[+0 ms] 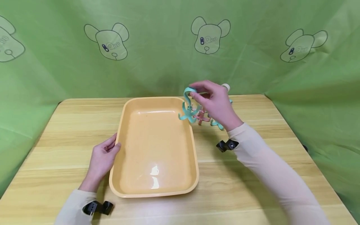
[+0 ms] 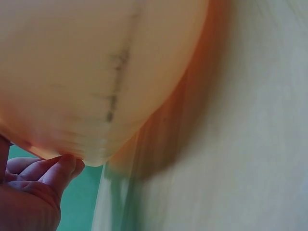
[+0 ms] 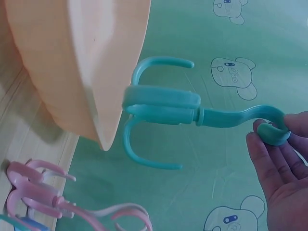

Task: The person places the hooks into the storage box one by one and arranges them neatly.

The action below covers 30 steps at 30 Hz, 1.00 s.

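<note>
We pinched the teal multi-prong hook [image 3: 166, 113] in the fingers of our right hand [image 1: 214, 99], near the far-right corner of the peach tray [image 1: 157, 140], gripped the tray's left edge with our left hand [image 1: 102, 157], pink hook [image 3: 41, 193] sat on wooden table [image 1: 229, 193].

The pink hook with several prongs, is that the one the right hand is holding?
No, the right hand pinches the teal hook by its curved end, and the pink hook sits apart from it.
</note>
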Each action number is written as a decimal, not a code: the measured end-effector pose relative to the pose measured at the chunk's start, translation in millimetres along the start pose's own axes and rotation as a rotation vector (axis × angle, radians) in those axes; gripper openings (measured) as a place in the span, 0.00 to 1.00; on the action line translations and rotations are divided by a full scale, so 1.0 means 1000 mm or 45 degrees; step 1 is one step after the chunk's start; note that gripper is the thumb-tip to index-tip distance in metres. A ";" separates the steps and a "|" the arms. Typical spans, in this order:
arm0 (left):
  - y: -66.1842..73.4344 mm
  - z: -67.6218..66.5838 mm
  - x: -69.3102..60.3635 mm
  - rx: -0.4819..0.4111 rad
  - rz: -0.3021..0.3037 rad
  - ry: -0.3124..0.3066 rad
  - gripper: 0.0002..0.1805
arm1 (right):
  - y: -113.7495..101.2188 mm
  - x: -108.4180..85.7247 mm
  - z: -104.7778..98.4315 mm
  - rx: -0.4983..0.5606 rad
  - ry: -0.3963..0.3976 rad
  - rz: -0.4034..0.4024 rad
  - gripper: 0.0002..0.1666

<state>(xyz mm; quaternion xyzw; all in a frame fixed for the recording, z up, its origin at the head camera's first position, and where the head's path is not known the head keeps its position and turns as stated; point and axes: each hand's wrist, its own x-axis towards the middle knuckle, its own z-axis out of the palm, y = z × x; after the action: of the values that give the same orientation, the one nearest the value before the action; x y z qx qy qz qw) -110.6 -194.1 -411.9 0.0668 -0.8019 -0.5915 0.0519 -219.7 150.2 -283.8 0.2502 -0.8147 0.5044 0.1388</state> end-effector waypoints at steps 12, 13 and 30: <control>-0.001 -0.001 0.001 -0.009 -0.008 -0.016 0.25 | -0.005 0.015 0.015 -0.009 -0.142 0.048 0.14; -0.002 -0.001 0.001 -0.018 -0.008 -0.019 0.25 | -0.005 0.015 0.017 -0.008 -0.156 0.053 0.14; -0.002 -0.001 0.003 -0.048 0.025 -0.048 0.26 | -0.002 0.031 0.037 -0.066 -0.332 0.022 0.14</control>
<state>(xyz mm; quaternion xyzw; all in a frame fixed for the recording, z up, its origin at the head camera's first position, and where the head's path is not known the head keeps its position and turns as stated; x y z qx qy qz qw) -113.0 -195.8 -413.7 0.0467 -0.7919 -0.6072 0.0439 -243.6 107.9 -284.3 0.3028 -0.8407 0.4475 0.0339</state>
